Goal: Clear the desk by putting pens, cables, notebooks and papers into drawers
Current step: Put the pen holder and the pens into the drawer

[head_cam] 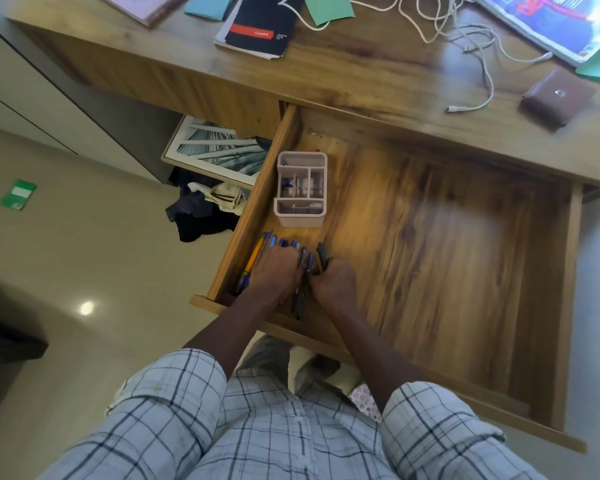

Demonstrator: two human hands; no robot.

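Observation:
The wooden drawer (465, 258) is pulled wide open below the desk top (378, 74). In its front left corner lies a row of several pens (257, 252), blue ones and a yellow one. My left hand (274, 271) lies flat on top of these pens. Beside it, my right hand (331, 282) grips a few dark pens (322, 252) that stick out past my fingers. A pale pink organiser (301, 187) stands just behind the pens. On the desk lie white cables (478, 53), a black notebook (260, 24), green paper (329, 8) and blue paper (208, 5).
A brown wallet (556, 97) sits at the desk's right, a colourful magazine (561, 19) behind it. Under the desk lean a framed picture (215, 150) and dark clothes (201, 209). A green booklet (18, 194) lies on the floor at left.

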